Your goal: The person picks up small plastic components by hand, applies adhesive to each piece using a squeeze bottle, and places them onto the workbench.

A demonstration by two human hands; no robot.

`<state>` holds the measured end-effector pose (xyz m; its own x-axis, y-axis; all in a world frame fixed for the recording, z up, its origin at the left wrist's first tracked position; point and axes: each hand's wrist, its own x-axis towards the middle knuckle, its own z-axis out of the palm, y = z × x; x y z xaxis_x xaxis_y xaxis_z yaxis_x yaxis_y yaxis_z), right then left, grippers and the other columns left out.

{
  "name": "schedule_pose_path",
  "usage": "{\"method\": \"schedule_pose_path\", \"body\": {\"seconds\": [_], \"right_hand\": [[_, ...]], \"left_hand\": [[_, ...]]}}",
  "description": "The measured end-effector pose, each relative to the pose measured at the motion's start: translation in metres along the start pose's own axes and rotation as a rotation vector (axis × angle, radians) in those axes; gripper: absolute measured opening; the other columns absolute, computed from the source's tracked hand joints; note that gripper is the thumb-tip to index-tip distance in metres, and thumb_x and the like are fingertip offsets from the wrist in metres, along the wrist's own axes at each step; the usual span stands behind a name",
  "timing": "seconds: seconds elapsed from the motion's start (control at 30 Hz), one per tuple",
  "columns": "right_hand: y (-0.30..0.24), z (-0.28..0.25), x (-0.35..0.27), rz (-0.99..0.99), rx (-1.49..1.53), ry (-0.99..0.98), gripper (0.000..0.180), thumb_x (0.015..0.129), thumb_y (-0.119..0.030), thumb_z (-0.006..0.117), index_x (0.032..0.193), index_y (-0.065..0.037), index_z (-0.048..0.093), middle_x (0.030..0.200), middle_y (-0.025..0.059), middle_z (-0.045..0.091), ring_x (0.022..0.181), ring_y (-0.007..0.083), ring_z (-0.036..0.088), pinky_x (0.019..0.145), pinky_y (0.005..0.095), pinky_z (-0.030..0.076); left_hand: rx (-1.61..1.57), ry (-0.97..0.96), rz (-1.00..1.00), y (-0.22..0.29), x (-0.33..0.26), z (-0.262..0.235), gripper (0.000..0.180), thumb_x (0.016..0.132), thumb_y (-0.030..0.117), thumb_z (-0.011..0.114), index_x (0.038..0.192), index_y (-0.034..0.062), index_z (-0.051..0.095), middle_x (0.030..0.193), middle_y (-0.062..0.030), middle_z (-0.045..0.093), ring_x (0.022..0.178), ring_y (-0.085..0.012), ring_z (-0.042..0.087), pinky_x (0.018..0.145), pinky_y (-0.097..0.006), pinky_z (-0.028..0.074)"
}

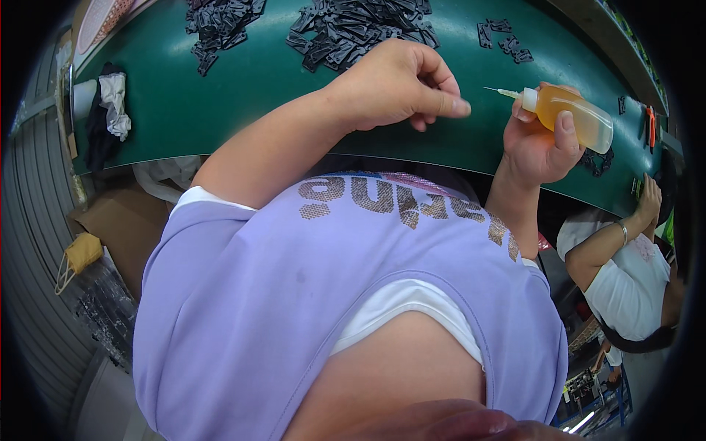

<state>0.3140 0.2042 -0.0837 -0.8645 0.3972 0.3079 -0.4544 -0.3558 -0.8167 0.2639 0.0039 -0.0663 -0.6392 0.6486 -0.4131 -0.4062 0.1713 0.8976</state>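
My right hand is shut on a small clear squeeze bottle of amber liquid, held on its side over the green table. Its thin needle tip points left. My left hand hovers just left of that tip, thumb and forefinger pinched together; nothing shows between them. A large heap of small flat black parts lies on the table beyond my left hand.
A second heap of black parts lies far left and a few loose ones far right. A black and white cloth hangs off the table's left end. A co-worker in white sits to my right.
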Motion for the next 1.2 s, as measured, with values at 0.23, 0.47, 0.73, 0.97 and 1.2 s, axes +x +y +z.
{"method": "schedule_pose_path", "body": {"seconds": [0.23, 0.47, 0.73, 0.97, 1.2], "right_hand": [[0.001, -0.002, 0.0, 0.003, 0.015, -0.052, 0.03, 0.081, -0.016, 0.052, 0.104, 0.003, 0.055, 0.098, 0.0183, 0.059, 0.073, 0.0235, 0.06, 0.056, 0.0304, 0.048], [0.001, 0.005, 0.0, -0.038, 0.016, -0.065, 0.027, 0.078, -0.009, 0.053, 0.102, 0.005, 0.051, 0.092, 0.0178, 0.055, 0.066, 0.024, 0.059, 0.05, 0.0313, 0.05], [0.001, 0.012, -0.007, -0.069, -0.122, -0.126, 0.021, 0.074, 0.003, 0.057, 0.095, 0.006, 0.053, 0.094, 0.0151, 0.052, 0.067, 0.0211, 0.06, 0.048, 0.0267, 0.052], [0.0, 0.014, -0.009, -0.078, -0.197, -0.15, 0.019, 0.075, 0.008, 0.058, 0.094, 0.007, 0.056, 0.09, 0.0132, 0.055, 0.064, 0.0178, 0.061, 0.048, 0.0244, 0.052], [0.0, 0.016, -0.011, -0.062, -0.23, -0.1, 0.018, 0.077, 0.006, 0.061, 0.095, 0.006, 0.057, 0.085, 0.013, 0.06, 0.064, 0.0163, 0.062, 0.048, 0.0239, 0.052]], "left_hand": [[-0.065, 0.072, 0.198, -0.009, 0.002, 0.0, 0.025, 0.088, 0.005, 0.059, 0.113, -0.0007, 0.059, 0.073, 0.0019, 0.053, 0.053, -0.0036, 0.044, 0.047, -0.018, 0.036], [-0.185, 0.06, 0.059, -0.003, -0.001, 0.002, 0.022, 0.088, 0.006, 0.057, 0.109, 0.0001, 0.061, 0.078, -0.001, 0.058, 0.06, -0.0067, 0.058, 0.048, -0.016, 0.042], [0.007, 0.074, 0.042, -0.002, -0.001, -0.002, 0.02, 0.084, 0.009, 0.063, 0.1, -0.0017, 0.063, 0.081, -0.0068, 0.065, 0.061, -0.0106, 0.063, 0.053, -0.02, 0.051], [-0.071, 0.087, 0.017, -0.002, 0.0, 0.0, 0.018, 0.084, 0.008, 0.064, 0.098, -0.003, 0.063, 0.08, -0.0085, 0.065, 0.062, -0.0135, 0.065, 0.056, -0.022, 0.054], [-0.056, 0.089, 0.022, -0.004, 0.001, 0.001, 0.018, 0.084, 0.007, 0.064, 0.098, -0.0036, 0.063, 0.079, -0.0086, 0.065, 0.061, -0.0138, 0.065, 0.056, -0.022, 0.054]]}}
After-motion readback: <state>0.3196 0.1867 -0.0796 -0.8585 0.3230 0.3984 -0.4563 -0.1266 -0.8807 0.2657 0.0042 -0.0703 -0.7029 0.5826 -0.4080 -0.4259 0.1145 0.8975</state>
